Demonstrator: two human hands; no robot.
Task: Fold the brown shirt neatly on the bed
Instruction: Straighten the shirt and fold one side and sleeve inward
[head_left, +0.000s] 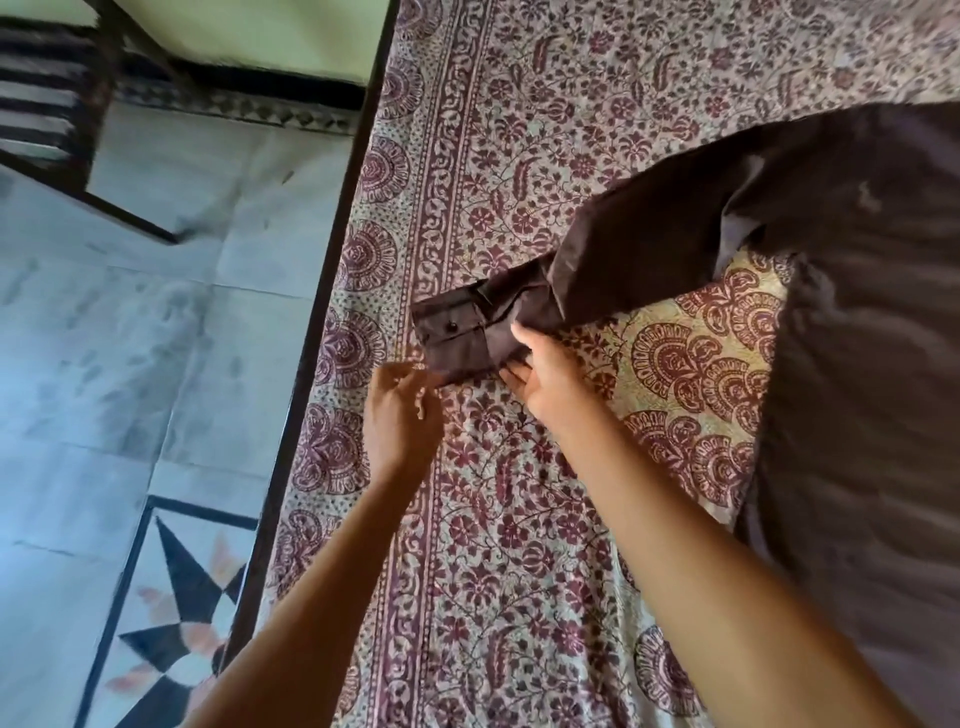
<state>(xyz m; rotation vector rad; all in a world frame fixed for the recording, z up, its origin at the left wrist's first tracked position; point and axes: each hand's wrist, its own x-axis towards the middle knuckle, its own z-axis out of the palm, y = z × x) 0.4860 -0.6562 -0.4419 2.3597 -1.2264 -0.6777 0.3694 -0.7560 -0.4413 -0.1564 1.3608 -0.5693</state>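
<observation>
Pinching the brown shirt (649, 234) sleeve on the bed (519, 130), the right hand (543, 376) sits beside the left hand (402, 418), its hold unclear.

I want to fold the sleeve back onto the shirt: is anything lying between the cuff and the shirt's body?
Nothing visible. Only printed bedsheet shows between the cuff and the shirt body; the right hand holds the sleeve beside the cuff.

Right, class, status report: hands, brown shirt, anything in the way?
Right hand pinching sleeve beside cuff. Left hand curled at cuff corner, grip unclear. Brown shirt spread on bed, sleeve stretched out, not folded. Nothing in the way.
</observation>
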